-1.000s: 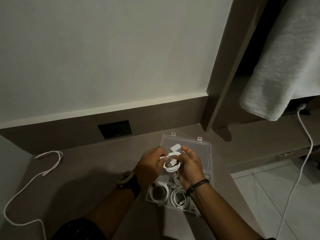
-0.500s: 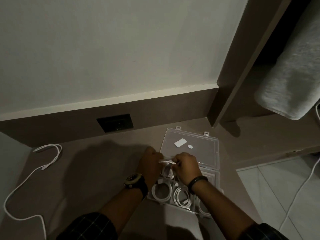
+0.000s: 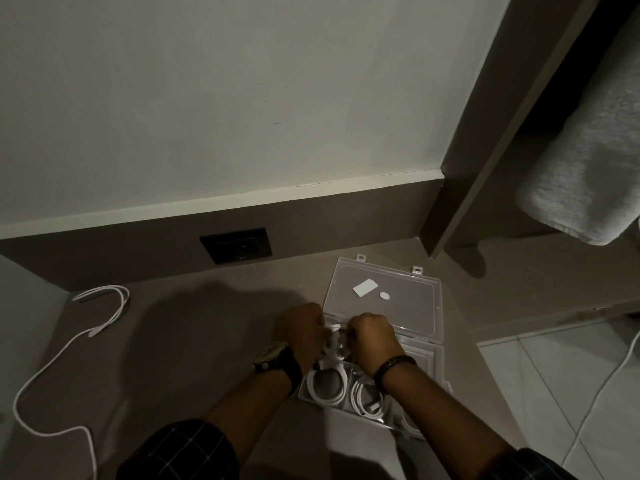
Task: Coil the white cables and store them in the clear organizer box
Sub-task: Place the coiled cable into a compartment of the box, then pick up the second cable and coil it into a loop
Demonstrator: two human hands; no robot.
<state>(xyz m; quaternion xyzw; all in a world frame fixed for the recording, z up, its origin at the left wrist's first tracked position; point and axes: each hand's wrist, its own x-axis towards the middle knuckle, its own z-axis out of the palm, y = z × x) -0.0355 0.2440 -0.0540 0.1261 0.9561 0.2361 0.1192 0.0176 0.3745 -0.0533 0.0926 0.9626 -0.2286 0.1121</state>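
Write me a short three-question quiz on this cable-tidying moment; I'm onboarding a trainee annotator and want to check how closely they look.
1. True or false: the lid of the clear organizer box is open.
2. Which wrist wears the watch? A) left B) right C) neither
3. Where does the loose white cable that is not yet coiled lie, relative to the box?

Key:
1. True; the lid lies back toward the wall.
2. A; the left hand side. The right hand wrist carries a dark band.
3. On the counter far to the left, apart from the box, while coiled cables sit in near compartments.
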